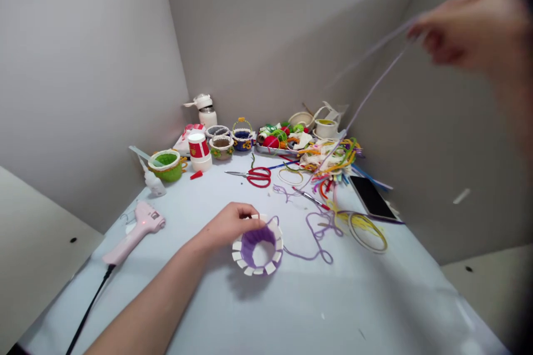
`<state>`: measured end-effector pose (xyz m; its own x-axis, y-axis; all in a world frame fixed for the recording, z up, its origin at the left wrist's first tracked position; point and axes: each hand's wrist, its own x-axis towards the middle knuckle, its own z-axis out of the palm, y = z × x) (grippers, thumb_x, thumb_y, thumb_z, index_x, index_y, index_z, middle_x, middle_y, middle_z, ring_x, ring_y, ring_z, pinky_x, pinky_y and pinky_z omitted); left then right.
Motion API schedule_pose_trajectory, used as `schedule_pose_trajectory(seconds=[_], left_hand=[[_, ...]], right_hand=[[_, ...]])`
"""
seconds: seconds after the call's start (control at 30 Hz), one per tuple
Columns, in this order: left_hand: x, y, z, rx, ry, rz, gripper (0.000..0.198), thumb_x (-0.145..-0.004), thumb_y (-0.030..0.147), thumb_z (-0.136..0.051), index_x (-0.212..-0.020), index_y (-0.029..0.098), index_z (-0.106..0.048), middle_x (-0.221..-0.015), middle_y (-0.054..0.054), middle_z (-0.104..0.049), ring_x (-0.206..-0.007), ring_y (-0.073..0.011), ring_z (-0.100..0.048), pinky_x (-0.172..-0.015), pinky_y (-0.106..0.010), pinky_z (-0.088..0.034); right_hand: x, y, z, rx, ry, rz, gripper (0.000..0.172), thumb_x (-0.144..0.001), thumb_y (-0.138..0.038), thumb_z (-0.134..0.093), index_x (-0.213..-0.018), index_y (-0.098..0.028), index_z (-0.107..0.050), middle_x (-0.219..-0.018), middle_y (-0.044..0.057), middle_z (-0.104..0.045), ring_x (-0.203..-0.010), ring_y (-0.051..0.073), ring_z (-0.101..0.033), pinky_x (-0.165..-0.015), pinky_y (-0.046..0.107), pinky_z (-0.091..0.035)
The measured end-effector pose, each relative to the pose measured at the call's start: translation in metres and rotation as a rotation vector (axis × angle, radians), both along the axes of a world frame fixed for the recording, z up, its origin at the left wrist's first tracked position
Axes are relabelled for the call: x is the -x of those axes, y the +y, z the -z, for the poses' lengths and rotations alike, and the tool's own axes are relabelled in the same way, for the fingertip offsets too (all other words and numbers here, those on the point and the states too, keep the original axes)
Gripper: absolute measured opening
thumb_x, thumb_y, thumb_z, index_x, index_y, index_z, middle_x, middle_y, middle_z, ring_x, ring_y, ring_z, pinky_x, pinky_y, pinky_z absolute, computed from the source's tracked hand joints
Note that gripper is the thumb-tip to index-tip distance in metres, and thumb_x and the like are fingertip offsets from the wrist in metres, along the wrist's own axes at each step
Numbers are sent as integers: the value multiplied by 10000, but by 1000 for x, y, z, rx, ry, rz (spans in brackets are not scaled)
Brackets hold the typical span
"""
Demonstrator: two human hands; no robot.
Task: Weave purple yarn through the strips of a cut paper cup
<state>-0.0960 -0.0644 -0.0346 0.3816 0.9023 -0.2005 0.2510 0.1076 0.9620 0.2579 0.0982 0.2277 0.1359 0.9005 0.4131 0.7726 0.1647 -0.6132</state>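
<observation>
My left hand [239,224] grips the rim of a small cup-shaped basket [278,247] between thumb and fingers. White tabs stand around its rim, and purple yarn lines its wall. From the basket a purple yarn strand [308,258] trails right across the table in loose loops. High at the upper right, my right hand [453,33] is closed on a length of the purple yarn [377,82], which runs down toward the pile of cords. That hand is blurred by motion, and part of the arm leaves the picture.
A pink glue gun [139,230] lies on the left. Red-handled scissors [258,177], small finished baskets [221,147] and a glue bottle [154,182] stand farther back. At right are tangled colored yarns [331,155], a hoop [385,241] and a phone [372,197].
</observation>
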Motion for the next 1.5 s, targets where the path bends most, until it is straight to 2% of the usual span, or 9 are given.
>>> schedule_pose_trajectory(seconds=[0.1, 0.17, 0.27, 0.37, 0.5, 0.7, 0.9, 1.2, 1.5], left_hand=[[-6, -4, -6, -7, 28, 13, 323, -678, 432, -653, -741, 116, -631, -679, -3, -580, -610, -106, -487, -556, -213, -358], [-13, -5, -13, -22, 66, 36, 315, -676, 429, -648, -732, 119, -635, -664, 5, -575, -598, -103, -480, -545, -213, -351], [-28, -3, -29, -103, 155, 106, 295, -679, 414, -631, -695, 120, -639, -643, 12, -563, -595, -103, -469, -544, -217, -341], [-41, 5, -43, -213, 247, 135, 288, -702, 410, -596, -670, 126, -634, -627, 16, -552, -603, -106, -463, -556, -221, -341], [-50, 18, -44, -253, 329, 90, 284, -700, 415, -574, -660, 139, -629, -610, 19, -539, -586, -108, -448, -534, -226, -328], [-57, 26, -21, -235, 368, 78, 275, -697, 408, -572, -671, 144, -644, -619, 14, -559, -599, -114, -455, -538, -230, -336], [-58, 26, -15, -132, 326, -9, 305, -698, 430, -583, -719, 136, -665, -655, -3, -583, -591, -111, -467, -516, -223, -343], [-52, 23, -13, -48, 253, -3, 443, -712, 581, -559, -706, 143, -626, -582, 26, -495, -543, -93, -391, -500, -220, -299], [-56, 40, -29, -106, 395, 96, 543, -660, 677, -560, -826, 174, -678, -708, 4, -596, -631, -123, -473, -522, -218, -316]], right_hand=[[6, -40, 82, 149, -238, 168, 263, -891, -329, -514, -987, -141, -672, -944, 133, -674, -881, 223, -618, -774, 376, -466], [24, -71, 141, 195, -223, 70, 291, -800, -287, -649, -1056, -148, -658, -930, 142, -688, -860, 236, -619, -754, 359, -468], [61, -117, 210, 261, 205, -428, 363, -906, -429, -481, -1214, -250, -553, -1178, 100, -630, -1031, 196, -603, -859, 301, -481], [92, -149, 243, 353, 567, -813, 483, -901, -597, -354, -1269, -322, -501, -1323, 59, -534, -1198, 205, -516, -946, 323, -457], [99, -156, 255, 479, 550, -842, 544, -880, -626, -376, -1262, -267, -524, -1245, 85, -557, -1088, 205, -552, -882, 323, -470], [84, -144, 267, 526, 544, -770, 444, -889, -540, -455, -1078, -165, -600, -652, -22, -485, -541, 88, -420, -492, 211, -335], [87, -145, 270, 421, 374, -608, 273, -832, -410, -578, -899, -160, -666, -749, 9, -593, -656, 116, -491, -570, 232, -367], [88, -147, 269, 267, 371, -560, 213, -822, -360, -589, -853, -163, -666, -810, 29, -655, -731, 146, -561, -647, 256, -419], [87, -130, 274, 227, 372, -528, 183, -796, -336, -608, -793, -159, -653, -752, 19, -638, -708, 148, -553, -649, 264, -417]])
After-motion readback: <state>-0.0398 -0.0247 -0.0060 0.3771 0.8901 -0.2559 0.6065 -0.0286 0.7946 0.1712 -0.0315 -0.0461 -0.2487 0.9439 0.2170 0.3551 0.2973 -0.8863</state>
